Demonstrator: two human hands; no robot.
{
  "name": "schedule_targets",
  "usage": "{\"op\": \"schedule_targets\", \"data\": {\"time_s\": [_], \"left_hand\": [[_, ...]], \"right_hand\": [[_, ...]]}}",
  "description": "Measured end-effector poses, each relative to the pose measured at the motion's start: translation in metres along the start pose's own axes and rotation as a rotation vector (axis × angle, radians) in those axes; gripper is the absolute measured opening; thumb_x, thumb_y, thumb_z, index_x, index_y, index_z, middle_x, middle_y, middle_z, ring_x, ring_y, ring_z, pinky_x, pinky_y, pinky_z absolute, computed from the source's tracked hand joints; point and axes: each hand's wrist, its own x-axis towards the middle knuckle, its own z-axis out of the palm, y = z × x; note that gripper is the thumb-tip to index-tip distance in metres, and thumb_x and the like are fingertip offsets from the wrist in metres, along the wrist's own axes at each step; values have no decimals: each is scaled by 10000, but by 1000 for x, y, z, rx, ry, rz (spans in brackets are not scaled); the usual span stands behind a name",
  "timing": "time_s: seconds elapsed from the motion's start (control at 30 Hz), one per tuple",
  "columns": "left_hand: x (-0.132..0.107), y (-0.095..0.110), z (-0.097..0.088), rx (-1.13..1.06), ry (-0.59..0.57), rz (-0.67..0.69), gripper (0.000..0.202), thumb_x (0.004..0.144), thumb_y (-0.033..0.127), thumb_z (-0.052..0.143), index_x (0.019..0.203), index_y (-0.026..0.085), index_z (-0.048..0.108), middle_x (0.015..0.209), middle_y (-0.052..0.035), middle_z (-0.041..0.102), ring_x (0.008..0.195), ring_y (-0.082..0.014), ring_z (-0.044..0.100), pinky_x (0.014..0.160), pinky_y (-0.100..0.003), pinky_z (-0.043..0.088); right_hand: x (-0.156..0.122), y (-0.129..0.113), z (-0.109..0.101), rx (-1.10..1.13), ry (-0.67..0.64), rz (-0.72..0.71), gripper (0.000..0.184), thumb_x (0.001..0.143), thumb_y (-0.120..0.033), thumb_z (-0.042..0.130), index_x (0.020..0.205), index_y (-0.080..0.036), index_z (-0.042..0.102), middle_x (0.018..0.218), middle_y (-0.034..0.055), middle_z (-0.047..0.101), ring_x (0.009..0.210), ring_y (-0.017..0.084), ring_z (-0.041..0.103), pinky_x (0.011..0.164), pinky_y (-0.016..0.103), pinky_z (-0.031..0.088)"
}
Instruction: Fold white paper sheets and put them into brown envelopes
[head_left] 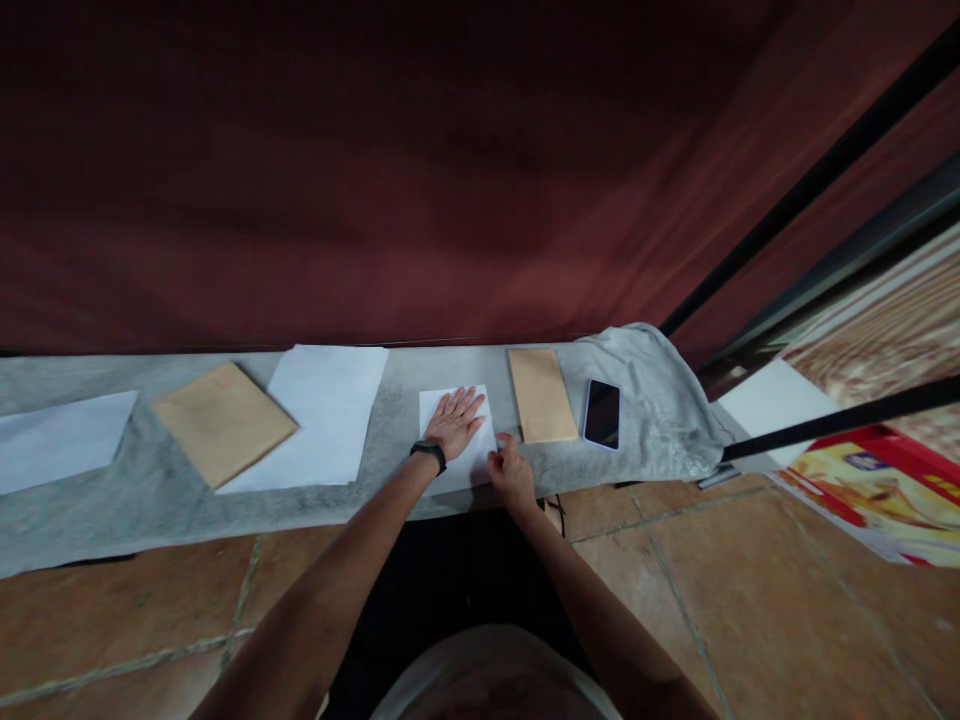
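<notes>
A narrow piece of white paper (430, 402) lies on the grey cloth-covered bench right in front of me. My left hand (455, 424), with a dark band at its wrist, rests flat on the paper with its fingers spread. At the paper's lower right edge is my right hand (513, 474). Its fingers are curled in, with the thumb and index finger at that edge; part of the grip is hidden. Just beyond my right hand lies a narrow brown envelope (543, 396), and a phone (602, 414) with a dark screen is to the right of it.
Larger white sheets (330, 410) lie to the left, partly under a square brown envelope (225, 420). Another white sheet (64, 438) is at the far left. A dark red curtain (420, 230) hangs behind the bench (409, 365). Black bars (840, 430) and a printed box (877, 490) stand at the right.
</notes>
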Motion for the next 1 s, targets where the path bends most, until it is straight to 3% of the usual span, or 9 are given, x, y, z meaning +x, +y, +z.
{"op": "schedule_targets", "data": {"time_s": [0.17, 0.4, 0.53, 0.63, 0.73, 0.87, 1.0], "left_hand": [[-22, -14, -7, -9, 19, -33, 552, 1022, 443, 287, 1515, 229, 414, 1607, -58, 357, 1522, -244, 223, 1242, -498, 193], [-123, -25, -24, -52, 2, 56, 527, 1034, 440, 319, 1493, 209, 434, 1579, -66, 407, 1489, -204, 313, 1236, -457, 250], [-162, -19, -30, -82, -20, 99, 560, 998, 460, 442, 1504, 221, 411, 1575, -68, 415, 1475, -210, 342, 1234, -469, 257], [-168, -12, -28, -121, 44, 40, 541, 971, 384, 508, 1480, 214, 446, 1548, -83, 455, 1457, -222, 377, 1224, -487, 274], [-162, -11, -25, -244, 136, -4, 481, 942, 347, 559, 1409, 236, 534, 1473, -78, 546, 1409, -232, 448, 1199, -506, 314], [-154, -19, -22, -479, 242, -31, 385, 908, 235, 570, 1285, 253, 646, 1356, -63, 646, 1321, -227, 542, 1131, -485, 420], [-151, -23, -18, -561, 283, -61, 315, 880, 157, 551, 1114, 267, 732, 1245, -43, 711, 1282, -236, 573, 1109, -512, 438]], "right_hand": [[-1, 4, -1, 34, -1, -35, 352, 964, -244, 446, 1304, -196, 523, 922, 48, 744, 824, 207, 724, 714, 259, 513], [3, 12, -4, 239, -22, -32, 266, 932, -261, 451, 1117, -251, 642, 847, 8, 715, 772, 187, 691, 712, 263, 532], [5, 15, -7, 450, -119, 25, 239, 893, -283, 465, 1004, -247, 673, 918, 6, 708, 722, 167, 650, 561, 237, 523], [4, 15, -11, 607, -171, 113, 237, 858, -313, 500, 977, -239, 692, 925, 8, 704, 722, 163, 631, 500, 221, 502], [2, 15, -18, 754, -199, 180, 211, 807, -354, 574, 904, -232, 716, 936, 10, 716, 776, 169, 637, 542, 225, 514], [-6, 16, -27, 920, -230, 192, 277, 710, -469, 702, 838, -227, 746, 940, 20, 727, 861, 197, 635, 588, 248, 517], [-17, 16, -28, 1004, -276, 212, 340, 649, -495, 771, 832, -208, 757, 913, 29, 725, 789, 174, 625, 593, 252, 504]]}}
